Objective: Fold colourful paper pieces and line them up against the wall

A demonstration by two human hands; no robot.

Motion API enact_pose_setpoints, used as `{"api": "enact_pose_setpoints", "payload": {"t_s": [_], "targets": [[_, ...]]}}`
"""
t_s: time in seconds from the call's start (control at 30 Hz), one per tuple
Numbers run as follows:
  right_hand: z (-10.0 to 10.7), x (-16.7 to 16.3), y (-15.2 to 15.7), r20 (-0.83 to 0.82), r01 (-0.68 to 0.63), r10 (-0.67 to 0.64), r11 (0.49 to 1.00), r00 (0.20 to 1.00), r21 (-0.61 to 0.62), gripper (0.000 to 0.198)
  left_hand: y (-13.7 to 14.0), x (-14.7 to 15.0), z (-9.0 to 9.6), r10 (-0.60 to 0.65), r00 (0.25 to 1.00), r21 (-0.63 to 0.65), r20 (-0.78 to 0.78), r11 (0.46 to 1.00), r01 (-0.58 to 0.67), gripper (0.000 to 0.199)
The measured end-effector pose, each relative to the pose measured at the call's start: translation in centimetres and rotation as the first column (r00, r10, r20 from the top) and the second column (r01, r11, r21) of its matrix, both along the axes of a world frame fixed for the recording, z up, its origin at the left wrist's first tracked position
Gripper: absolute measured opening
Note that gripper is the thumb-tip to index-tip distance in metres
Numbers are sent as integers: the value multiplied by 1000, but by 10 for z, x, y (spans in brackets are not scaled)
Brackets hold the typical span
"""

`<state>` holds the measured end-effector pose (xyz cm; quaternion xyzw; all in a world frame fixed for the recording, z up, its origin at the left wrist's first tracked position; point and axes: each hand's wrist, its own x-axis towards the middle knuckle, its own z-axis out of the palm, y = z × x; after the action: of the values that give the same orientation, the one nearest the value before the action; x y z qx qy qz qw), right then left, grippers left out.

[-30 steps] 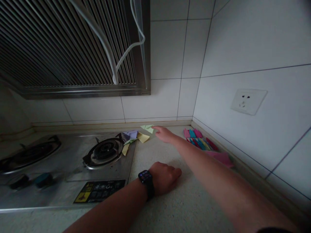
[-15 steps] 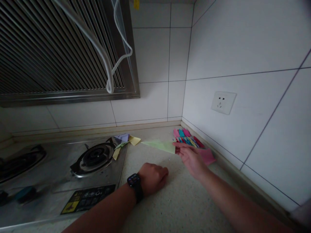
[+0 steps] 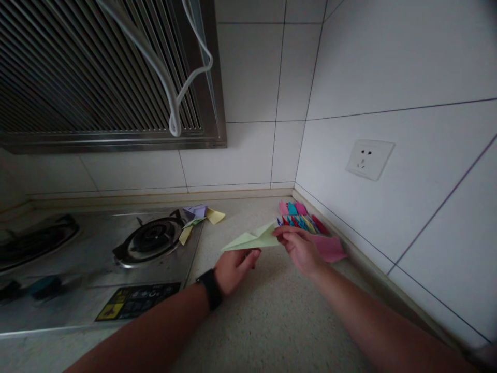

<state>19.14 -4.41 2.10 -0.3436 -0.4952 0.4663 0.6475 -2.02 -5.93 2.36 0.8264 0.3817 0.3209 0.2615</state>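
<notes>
A pale green sheet of paper [image 3: 254, 238], creased and partly raised, is held above the counter. My right hand [image 3: 301, 251] pinches its right end between thumb and fingers. Just below the sheet's lower edge is my left hand [image 3: 234, 270], with a black watch [image 3: 209, 289] on the wrist. Its thumb stands apart from the curled fingers, whose tips are partly hidden by the paper; I cannot tell whether they touch it. Beside my right hand lies a pink sheet of paper [image 3: 330, 248]. Behind it are rows of small, colourful folded paper pieces [image 3: 298, 221].
A gas stove [image 3: 89, 269] is on the left. Yellow paper [image 3: 215, 216], purple paper [image 3: 199, 211] and green paper lie at its right edge. A range hood [image 3: 116, 140] with a hanging white cable [image 3: 159, 67] is above. A socket [image 3: 370, 159] is on the right wall.
My left hand has risen from the counter towards the paper, and its thumb has come away from the fist. The green sheet now bends upward in the middle. The view has shifted slightly.
</notes>
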Motion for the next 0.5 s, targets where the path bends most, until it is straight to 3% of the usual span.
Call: {"api": "enact_pose_setpoints", "payload": {"t_s": [0.13, 0.3, 0.5], "targets": [[3, 2, 0, 66, 0, 0, 1000, 998, -1, 13, 0, 0, -1, -59, 982, -149, 179, 985, 86, 51], [5, 4, -1, 222, -44, 24, 995, 975, 89, 14, -1, 3, 2, 35, 959, -282, 281, 958, 48, 55], [9, 3, 1, 280, -81, 38, 986, 959, 143, 10, 2, 7, -4, 67, 932, -311, 356, 949, 51, 43]]}}
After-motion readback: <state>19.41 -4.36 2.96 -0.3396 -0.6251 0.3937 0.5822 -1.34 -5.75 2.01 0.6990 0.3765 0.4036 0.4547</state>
